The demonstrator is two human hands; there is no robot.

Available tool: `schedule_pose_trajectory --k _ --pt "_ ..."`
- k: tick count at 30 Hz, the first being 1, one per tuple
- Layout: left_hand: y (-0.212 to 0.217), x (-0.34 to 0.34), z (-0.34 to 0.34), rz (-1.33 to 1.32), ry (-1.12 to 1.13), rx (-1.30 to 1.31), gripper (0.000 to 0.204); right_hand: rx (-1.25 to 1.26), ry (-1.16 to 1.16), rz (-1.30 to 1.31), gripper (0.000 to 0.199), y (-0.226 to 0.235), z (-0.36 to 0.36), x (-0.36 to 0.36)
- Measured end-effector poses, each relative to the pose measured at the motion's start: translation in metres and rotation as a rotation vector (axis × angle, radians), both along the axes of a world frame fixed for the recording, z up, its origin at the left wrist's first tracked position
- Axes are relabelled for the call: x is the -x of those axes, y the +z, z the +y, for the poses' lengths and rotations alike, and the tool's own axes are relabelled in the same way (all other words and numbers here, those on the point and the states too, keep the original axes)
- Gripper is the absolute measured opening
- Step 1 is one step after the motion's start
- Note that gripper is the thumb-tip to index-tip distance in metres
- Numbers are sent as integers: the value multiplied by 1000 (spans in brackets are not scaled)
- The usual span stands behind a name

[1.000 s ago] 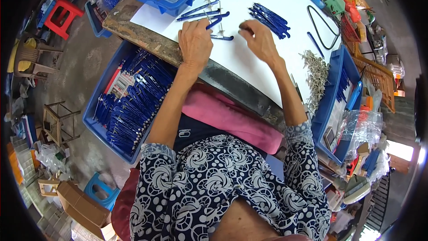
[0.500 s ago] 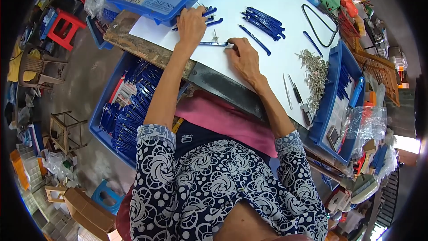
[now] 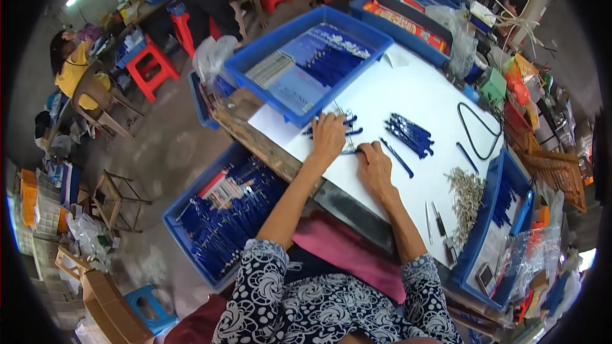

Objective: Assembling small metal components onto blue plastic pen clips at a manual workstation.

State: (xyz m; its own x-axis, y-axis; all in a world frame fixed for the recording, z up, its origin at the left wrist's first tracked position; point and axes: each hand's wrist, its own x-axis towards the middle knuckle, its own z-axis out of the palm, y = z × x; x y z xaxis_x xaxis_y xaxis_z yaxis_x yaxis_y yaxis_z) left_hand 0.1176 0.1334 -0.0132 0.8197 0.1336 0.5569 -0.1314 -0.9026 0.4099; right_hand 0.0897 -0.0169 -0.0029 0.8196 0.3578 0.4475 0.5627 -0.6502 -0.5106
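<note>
Two bare hands rest close together on the white sheet-covered surface (image 3: 408, 99). The left hand (image 3: 329, 137) lies palm down over a few scattered dark blue plastic pens (image 3: 349, 131), fingers curled; whether its grip is closed on one cannot be told. The right hand (image 3: 375, 167) pinches one slim blue pen part (image 3: 350, 151) at its fingertips. A neat pile of blue pens (image 3: 410, 134) lies just beyond, near a blue plastic tray (image 3: 306, 64).
</note>
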Motion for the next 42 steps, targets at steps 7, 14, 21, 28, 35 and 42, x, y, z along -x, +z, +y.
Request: schedule_pose_trajectory --k 7,14,21,28,35,42 --pt "18 10 8 196 -173 127 32 14 2 -79 11 -6 -4 -20" --pt "16 19 15 236 -222 161 46 27 40 -114 14 -5 2 -33" --pt "8 21 3 145 -164 93 36 106 -22 -55 20 -3 8 -37" --pt "0 20 -4 62 -90 56 34 56 -10 -48 21 -5 11 -44" --pt "0 21 -8 -57 -86 8 41 -158 -5 30 26 14 13 -21" --pt "4 27 -2 -89 -129 33 44 -452 643 455 26 115 33 55"
